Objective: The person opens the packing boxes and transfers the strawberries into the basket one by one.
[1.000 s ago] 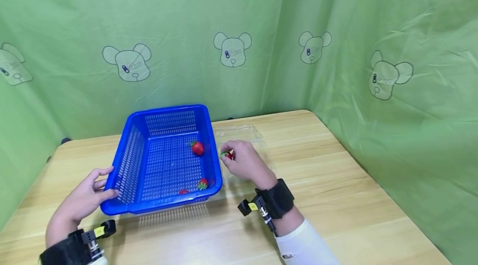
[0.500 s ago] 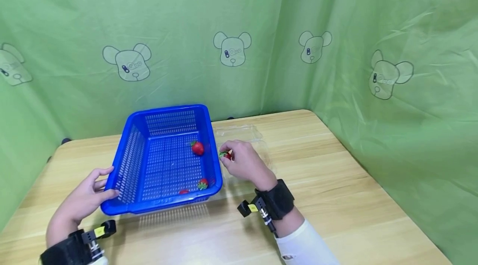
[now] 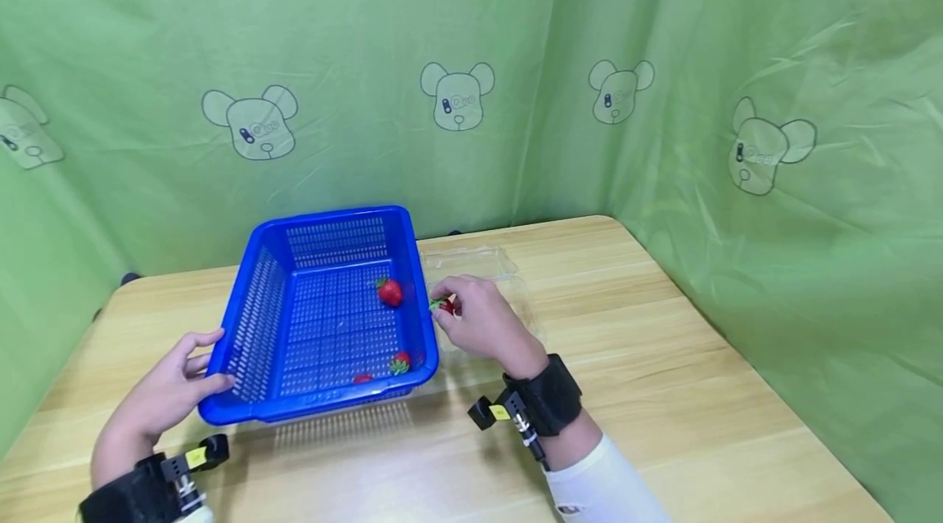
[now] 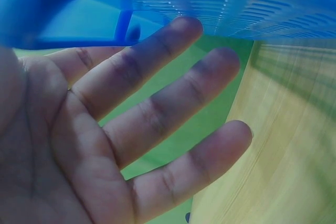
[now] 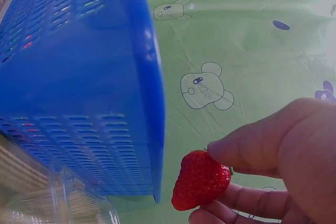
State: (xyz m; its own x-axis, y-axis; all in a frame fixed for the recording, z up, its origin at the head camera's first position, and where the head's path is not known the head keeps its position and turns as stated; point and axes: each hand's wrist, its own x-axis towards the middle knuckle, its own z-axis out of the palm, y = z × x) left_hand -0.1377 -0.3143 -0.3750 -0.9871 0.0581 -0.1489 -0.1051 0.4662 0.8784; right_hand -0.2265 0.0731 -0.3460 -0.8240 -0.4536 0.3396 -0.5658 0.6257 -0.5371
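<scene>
My left hand (image 3: 164,394) holds the left side of a blue plastic basket (image 3: 324,407), thumb over the rim. In the left wrist view its other fingers (image 4: 173,95) stretch out nearly straight beneath the basket. The basket is tilted, with its shadow falling on the table below. My right hand (image 3: 482,320) pinches a red strawberry (image 5: 202,181) between thumb and fingertips, just outside the basket's right rim. One strawberry (image 3: 390,292) lies inside near the right wall. A second strawberry (image 3: 400,362) and a partly hidden red piece (image 3: 363,378) sit near the front wall.
Behind and under my right hand stands a clear plastic box (image 3: 471,263) with its lid raised. The wooden table (image 3: 626,326) carries everything, and a green curtain (image 3: 354,163) printed with bear faces hangs along its back and sides.
My right hand has shifted very slightly left toward the basket rim with the strawberry. The left hand and the basket have kept still.
</scene>
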